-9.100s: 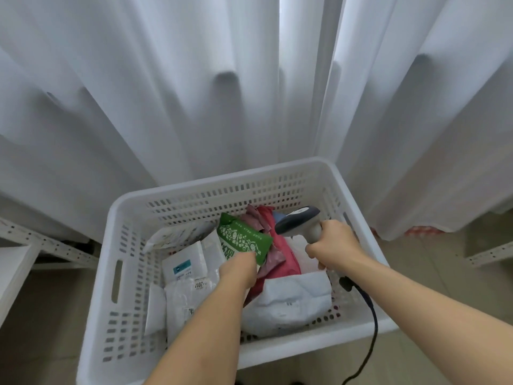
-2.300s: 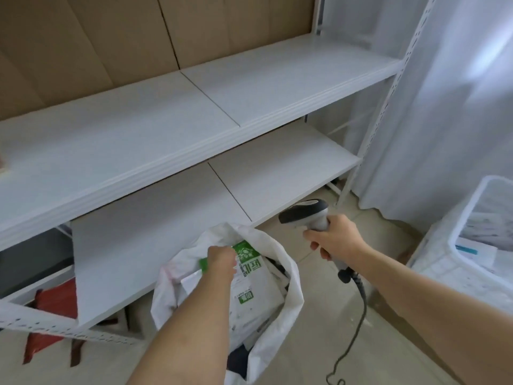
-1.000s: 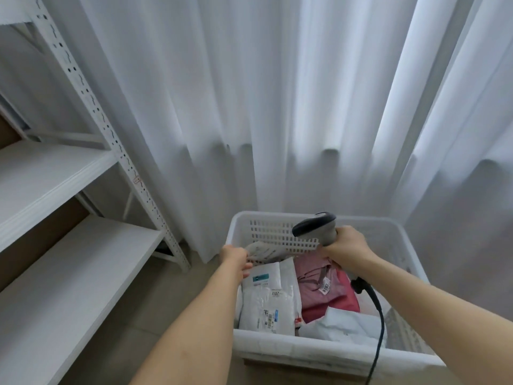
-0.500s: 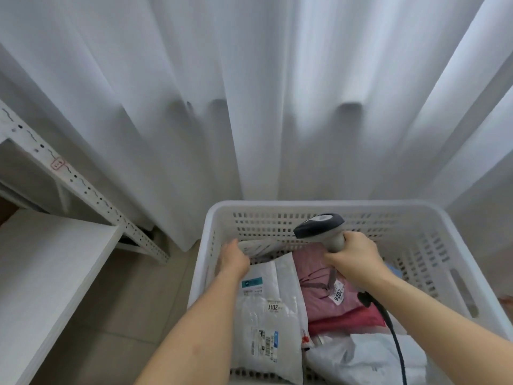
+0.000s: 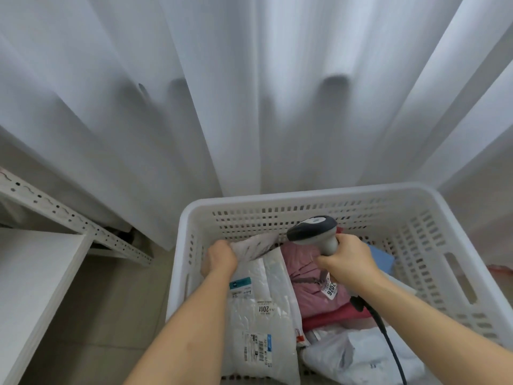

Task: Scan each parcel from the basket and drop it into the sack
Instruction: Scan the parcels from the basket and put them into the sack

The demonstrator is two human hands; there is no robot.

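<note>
A white slotted basket (image 5: 311,207) fills the lower middle of the head view. Inside lie several parcels: a long white mailer (image 5: 263,323) with labels, a pink-red bag (image 5: 308,273) with a tag, a blue item (image 5: 380,259) and a crumpled white bag (image 5: 358,354). My left hand (image 5: 220,258) grips the corner of a small white patterned parcel (image 5: 255,244) at the basket's back left. My right hand (image 5: 347,262) holds a grey handheld scanner (image 5: 313,232) over the basket; its black cable (image 5: 383,332) trails down. The sack is out of view.
White curtains (image 5: 249,93) hang right behind the basket. A white metal shelf (image 5: 33,273) with a perforated upright (image 5: 69,218) stands to the left. Beige floor (image 5: 105,307) lies between shelf and basket.
I turned from the sack, where my left hand dropped the green parcel, back to the basket. In the last second my left hand reached in and took hold of the small white parcel.
</note>
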